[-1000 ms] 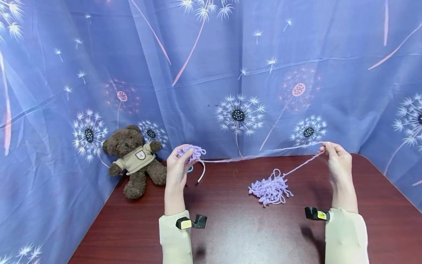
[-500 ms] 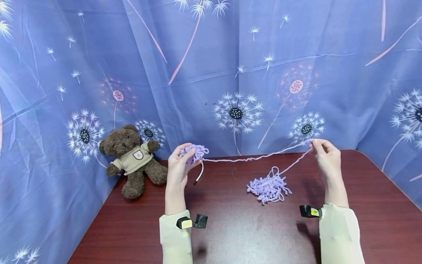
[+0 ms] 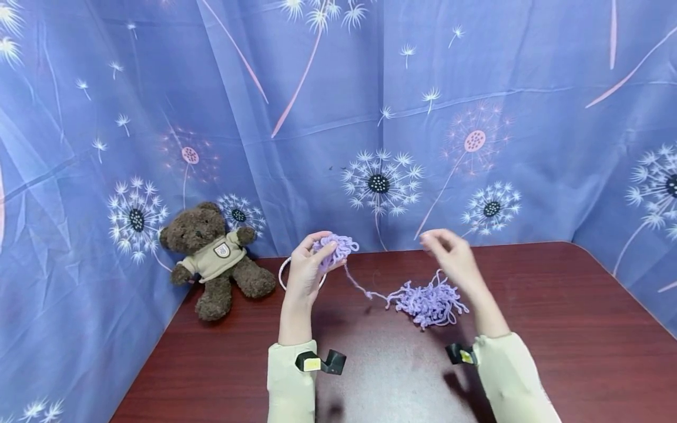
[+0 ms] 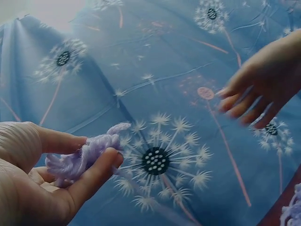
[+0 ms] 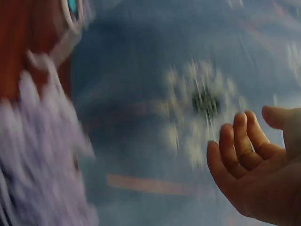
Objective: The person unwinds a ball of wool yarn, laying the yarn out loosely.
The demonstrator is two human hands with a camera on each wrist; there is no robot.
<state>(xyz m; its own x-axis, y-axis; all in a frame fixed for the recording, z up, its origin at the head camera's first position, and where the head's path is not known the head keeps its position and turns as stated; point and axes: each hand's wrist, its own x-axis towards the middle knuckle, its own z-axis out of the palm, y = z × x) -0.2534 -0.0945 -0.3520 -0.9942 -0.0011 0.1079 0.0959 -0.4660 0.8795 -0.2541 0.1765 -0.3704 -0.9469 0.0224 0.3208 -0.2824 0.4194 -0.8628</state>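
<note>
My left hand [image 3: 307, 267] pinches a small bundle of lilac yarn [image 3: 338, 249] between thumb and fingers. In the left wrist view the wound strands of the yarn bundle [image 4: 87, 155] show between the fingertips. From it a strand of yarn [image 3: 365, 291] sags down to a loose heap of lilac yarn [image 3: 429, 302] on the table. My right hand [image 3: 452, 255] is up above that heap, holding nothing. The right wrist view has the right hand [image 5: 254, 165] with fingers loosely bent and apart from the thumb, and the blurred yarn heap [image 5: 40, 155] at the left.
A brown teddy bear [image 3: 211, 258] in a beige top sits at the table's back left. Behind my left hand a white cord loop [image 3: 283, 273] shows. The dark red table [image 3: 254, 364] ends at a blue dandelion-print curtain [image 3: 317, 176].
My right hand has let go of the yarn and moved left, over the heap. The strand, stretched across before, now hangs slack. My left hand has shifted slightly right with its bundle.
</note>
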